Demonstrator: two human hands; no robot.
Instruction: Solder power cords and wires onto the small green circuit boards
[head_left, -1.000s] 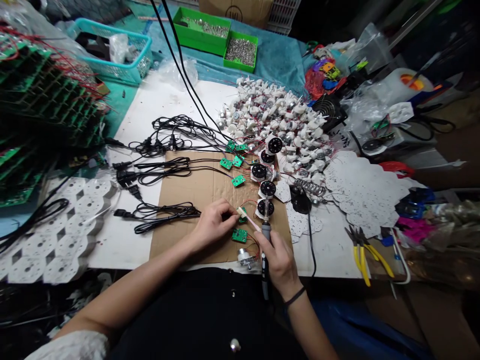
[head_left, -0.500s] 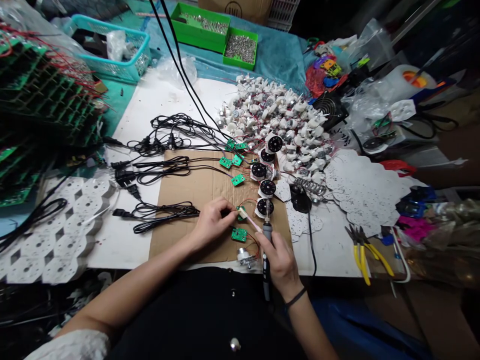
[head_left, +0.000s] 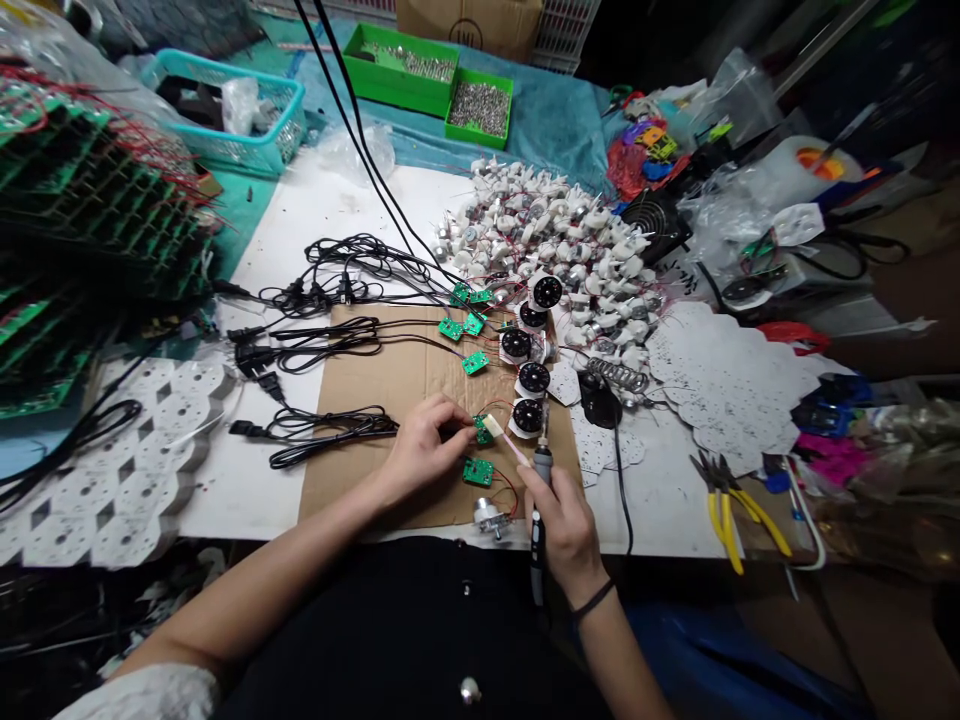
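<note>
My left hand point(head_left: 433, 438) is closed, its fingertips pinching the edge of a small green circuit board point(head_left: 482, 430). In my right hand point(head_left: 564, 530) are two tools: a pink-handled toothbrush point(head_left: 510, 441), its pale bristle head just right of that board, and a grey soldering iron point(head_left: 543, 462) whose tip points away from me. Below the held board lies another green circuit board point(head_left: 478, 471), wired in red to a small silver motor point(head_left: 490, 514). A black round dial part point(head_left: 528, 415) sits just beyond the soldering iron's tip. All this is over a cardboard sheet point(head_left: 360, 380).
Bundled black power cords point(head_left: 334, 430) lie left. White motor parts point(head_left: 555, 230) are heaped behind. A soldering iron stand point(head_left: 611, 385) with a coil and yellow-handled cutters point(head_left: 735, 510) are at right. Stacked circuit boards point(head_left: 97, 220) rise at left; green trays point(head_left: 401, 75) stand behind.
My right hand has drawn slightly right with the toothbrush and soldering iron, so the bristles have come off the board's middle. My left hand keeps its place at the board.
</note>
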